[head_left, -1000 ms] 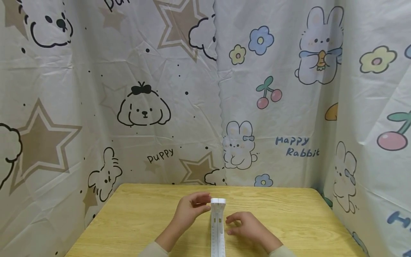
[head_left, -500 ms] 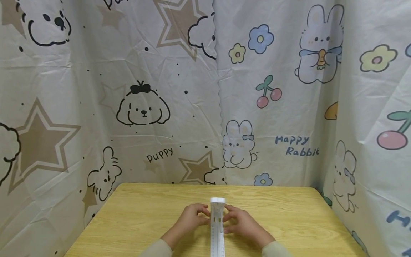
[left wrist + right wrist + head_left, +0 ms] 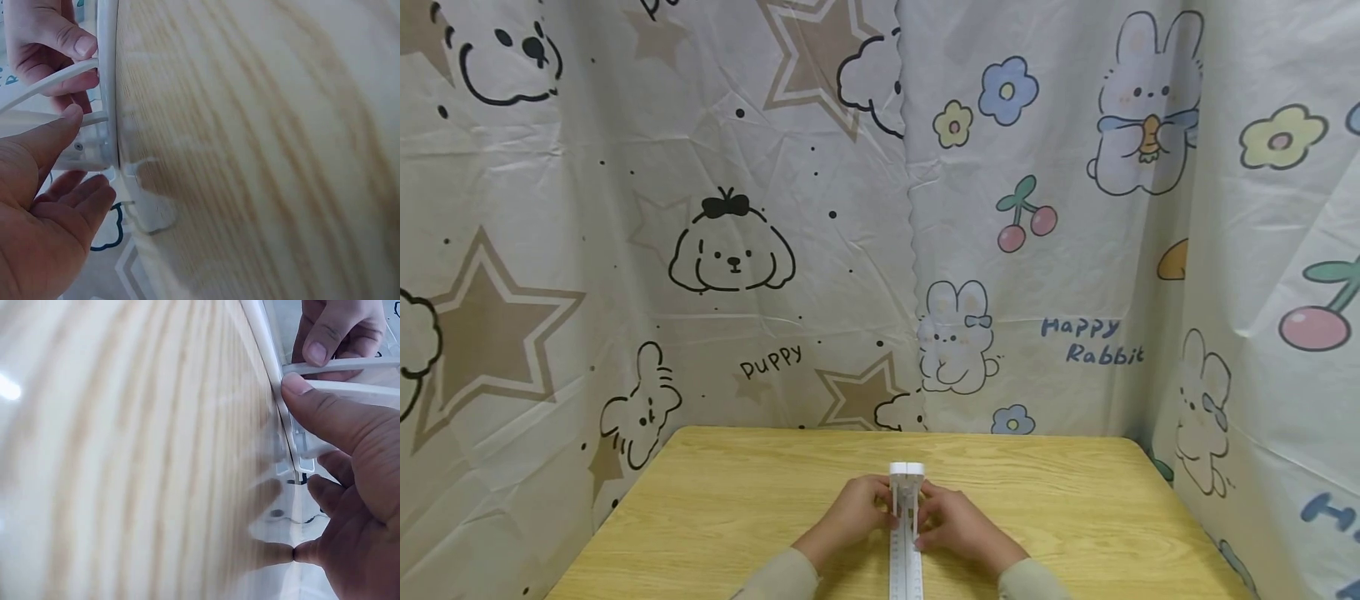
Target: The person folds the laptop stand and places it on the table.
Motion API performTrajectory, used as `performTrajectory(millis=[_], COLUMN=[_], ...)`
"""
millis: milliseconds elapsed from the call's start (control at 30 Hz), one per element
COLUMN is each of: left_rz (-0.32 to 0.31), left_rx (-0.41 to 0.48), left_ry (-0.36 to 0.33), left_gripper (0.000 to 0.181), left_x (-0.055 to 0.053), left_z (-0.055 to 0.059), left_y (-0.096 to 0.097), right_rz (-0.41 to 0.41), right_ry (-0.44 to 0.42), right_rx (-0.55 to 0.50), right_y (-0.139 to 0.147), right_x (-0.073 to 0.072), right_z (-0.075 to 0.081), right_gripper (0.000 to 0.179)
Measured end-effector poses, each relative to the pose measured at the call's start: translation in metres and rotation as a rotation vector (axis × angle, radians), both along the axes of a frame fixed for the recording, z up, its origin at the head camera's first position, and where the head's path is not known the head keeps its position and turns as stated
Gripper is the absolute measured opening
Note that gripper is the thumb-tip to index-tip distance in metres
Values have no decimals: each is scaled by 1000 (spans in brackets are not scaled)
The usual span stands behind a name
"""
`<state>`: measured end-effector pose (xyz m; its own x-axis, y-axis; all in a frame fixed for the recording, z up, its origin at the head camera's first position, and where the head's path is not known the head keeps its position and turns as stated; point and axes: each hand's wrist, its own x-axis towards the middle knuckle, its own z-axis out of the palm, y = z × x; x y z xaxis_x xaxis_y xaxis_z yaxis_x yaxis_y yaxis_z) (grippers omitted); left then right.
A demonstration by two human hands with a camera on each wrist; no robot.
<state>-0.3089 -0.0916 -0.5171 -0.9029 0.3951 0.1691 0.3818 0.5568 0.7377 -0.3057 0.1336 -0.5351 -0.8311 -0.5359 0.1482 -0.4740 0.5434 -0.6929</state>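
Two slim white arms (image 3: 356,364), apparently raised but not yet released, are pinched by the fingers of left hand (image 3: 853,510) and right hand (image 3: 958,525) respectively, beside their ruler-marked frame (image 3: 897,562) on the worktop (image 3: 760,492).

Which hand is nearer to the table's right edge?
Right. The right hand touches the white device from the right, towards the edge; the left hand from the left, farther away.

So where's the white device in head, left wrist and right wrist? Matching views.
Head: white device low centre, running off the bottom edge.
Left wrist: white device upper left, cut off at top and left.
Right wrist: white device upper right, cut off at top and right.
Shared landmark: wood-grain tabletop, in all three.
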Motion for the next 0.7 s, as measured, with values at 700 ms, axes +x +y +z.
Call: performTrajectory(millis=[700], left_rz=[-28], left_rx=[-164], left_ry=[142], left_gripper=[13], left_x=[1], left_z=[-5], left_y=[4], right_rz=[-53], right_ry=[45], right_rx=[0], right_y=[-4], right_x=[3], right_z=[-2], right_gripper=[24])
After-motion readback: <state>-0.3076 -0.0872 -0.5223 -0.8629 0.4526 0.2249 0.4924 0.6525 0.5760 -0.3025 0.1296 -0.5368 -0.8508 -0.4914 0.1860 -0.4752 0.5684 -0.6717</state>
